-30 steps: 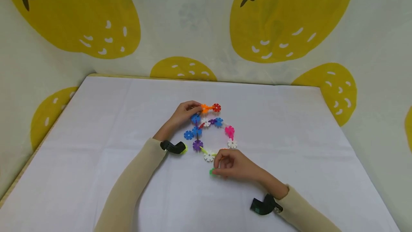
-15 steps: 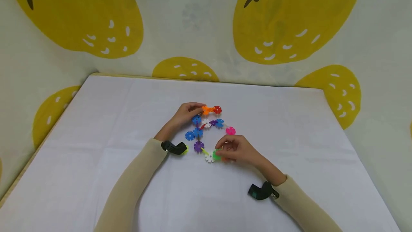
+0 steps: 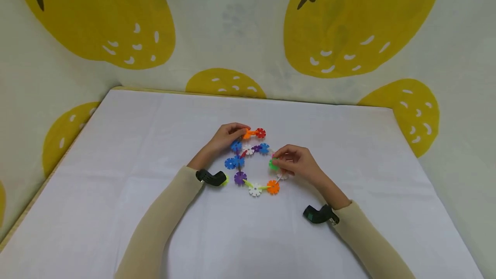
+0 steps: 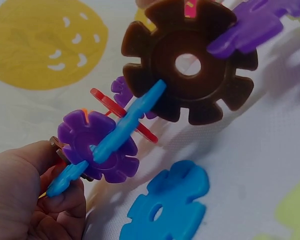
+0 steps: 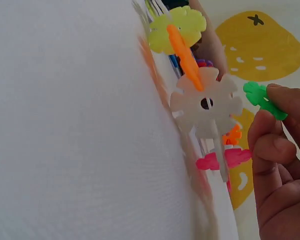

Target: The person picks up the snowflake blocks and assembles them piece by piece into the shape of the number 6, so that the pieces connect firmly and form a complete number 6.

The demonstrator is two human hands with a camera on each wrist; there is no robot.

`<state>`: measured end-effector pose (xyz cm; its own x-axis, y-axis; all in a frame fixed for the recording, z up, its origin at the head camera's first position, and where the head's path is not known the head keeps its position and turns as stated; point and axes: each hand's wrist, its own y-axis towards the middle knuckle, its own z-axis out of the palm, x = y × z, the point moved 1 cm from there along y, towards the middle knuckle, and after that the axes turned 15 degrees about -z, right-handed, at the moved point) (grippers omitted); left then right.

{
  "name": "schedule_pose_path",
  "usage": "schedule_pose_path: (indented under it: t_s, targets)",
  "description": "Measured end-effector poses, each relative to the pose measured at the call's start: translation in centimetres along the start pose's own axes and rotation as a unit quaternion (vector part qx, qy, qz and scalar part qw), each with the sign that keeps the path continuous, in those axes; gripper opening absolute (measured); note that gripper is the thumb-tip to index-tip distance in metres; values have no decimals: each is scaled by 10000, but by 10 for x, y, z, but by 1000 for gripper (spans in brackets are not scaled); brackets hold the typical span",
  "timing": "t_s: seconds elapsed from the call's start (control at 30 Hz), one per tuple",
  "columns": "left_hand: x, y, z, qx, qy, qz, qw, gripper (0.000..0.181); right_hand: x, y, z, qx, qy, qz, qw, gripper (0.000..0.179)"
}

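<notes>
In the head view, notched plastic snowflake discs are slotted together into a ring with a short branch at the far side. My left hand (image 3: 226,137) grips that branch beside an orange disc (image 3: 247,134); a red disc (image 3: 261,133) forms its end. Up close, purple (image 4: 97,145) and blue discs sit right at the left fingers, with a larger-looking brown disc (image 4: 190,65) nearer the camera. My right hand (image 3: 298,163) pinches a green snowflake disc (image 5: 264,100) between thumb and forefinger, over the ring's right side. There, a pink disc (image 5: 222,159) and a white disc (image 5: 206,102) are joined.
A white cloth covers the table (image 3: 201,240). One yellow-green disc (image 3: 226,180) shows beside the left wrist camera (image 3: 211,178). Behind the table's far edge hangs a pale curtain (image 3: 228,25) printed with yellow fruit.
My right hand has carried the green disc away from me, from in front of the ring to its right side, uncovering the orange disc at the near edge. My left hand keeps its grip.
</notes>
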<state>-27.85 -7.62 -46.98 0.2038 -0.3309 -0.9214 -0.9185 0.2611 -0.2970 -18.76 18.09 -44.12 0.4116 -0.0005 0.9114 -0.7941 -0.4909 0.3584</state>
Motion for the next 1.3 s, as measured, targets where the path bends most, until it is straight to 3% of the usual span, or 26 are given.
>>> schedule_pose_path:
  t_s: [0.33,0.6,0.77,1.03,1.3]
  targets:
    - [1,-1,0,79,-75,187,9998,29,-18,15,-14,-658,-741,343,9945,24]
    - [3,0,0,76,-51,178,9998,29,-30,30,-18,-1115,-795,623,9886,29]
    - [2,0,0,228,140,332,9991,30,-38,38,-18,-1398,-913,690,9835,32]
    - [2,0,1,454,354,491,9971,32,-44,45,-13,-1454,-923,1076,9792,32]
    - [2,0,0,477,435,620,9960,32,-45,53,-9,-1437,-750,1058,9811,31]
